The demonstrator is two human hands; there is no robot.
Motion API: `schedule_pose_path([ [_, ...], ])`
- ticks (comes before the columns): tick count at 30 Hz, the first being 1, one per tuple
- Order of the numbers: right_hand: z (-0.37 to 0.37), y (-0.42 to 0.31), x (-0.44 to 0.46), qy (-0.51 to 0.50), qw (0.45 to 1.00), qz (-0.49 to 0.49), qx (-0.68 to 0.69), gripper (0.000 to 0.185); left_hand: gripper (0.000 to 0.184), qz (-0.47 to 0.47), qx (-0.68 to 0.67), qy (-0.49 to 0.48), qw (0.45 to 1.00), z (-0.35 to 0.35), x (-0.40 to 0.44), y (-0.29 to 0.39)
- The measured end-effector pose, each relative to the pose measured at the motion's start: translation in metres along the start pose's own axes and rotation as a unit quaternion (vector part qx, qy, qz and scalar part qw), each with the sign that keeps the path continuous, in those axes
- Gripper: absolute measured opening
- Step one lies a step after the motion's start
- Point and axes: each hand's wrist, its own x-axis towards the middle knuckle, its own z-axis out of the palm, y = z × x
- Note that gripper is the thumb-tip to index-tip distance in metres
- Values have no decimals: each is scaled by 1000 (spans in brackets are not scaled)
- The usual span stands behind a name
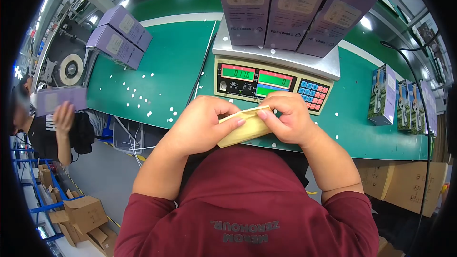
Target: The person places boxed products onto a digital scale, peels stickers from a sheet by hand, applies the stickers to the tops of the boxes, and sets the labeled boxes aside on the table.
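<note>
Between my two hands is a folded yellow sheet (245,131), held close to my body at the table's front edge. My left hand (204,121) pinches its left part, with the thumb lying on top. My right hand (288,116) grips the upper right edge between thumb and bent fingers. Whether it is paper or cloth I cannot tell. Just beyond my hands stands a weighing scale (290,83) with lit green displays, the left one reading about 817.6. Three purple boxes (290,9) stand upright on its metal pan (223,43).
Small white dots are scattered over the green table (176,66). Two purple boxes (119,38) lie at the left, and several printed boxes (383,95) stand at the right. A black cable (427,114) hangs there. A person (59,119) at far left holds a purple box. Cardboard boxes (85,214) sit below.
</note>
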Motion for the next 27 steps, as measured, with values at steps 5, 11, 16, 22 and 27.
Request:
schedule_pose_path([
  [5,3,0,1,-17,1000,-8,-3,6,20,2,60,18,998,1,-1,-6],
  [11,4,2,1,-4,1000,-5,-11,6,18,13,52,41,998,-1,-5,-7],
  [16,-7,4,-1,29,999,19,7,7,15,-29,-54,40,997,-8,-7,-19],
  [22,-6,5,-1,60,997,26,40,10,13,-53,-134,53,988,-9,-9,-31],
  [27,-4,5,0,44,996,50,60,10,11,-31,-122,66,990,-9,-9,-35],
])
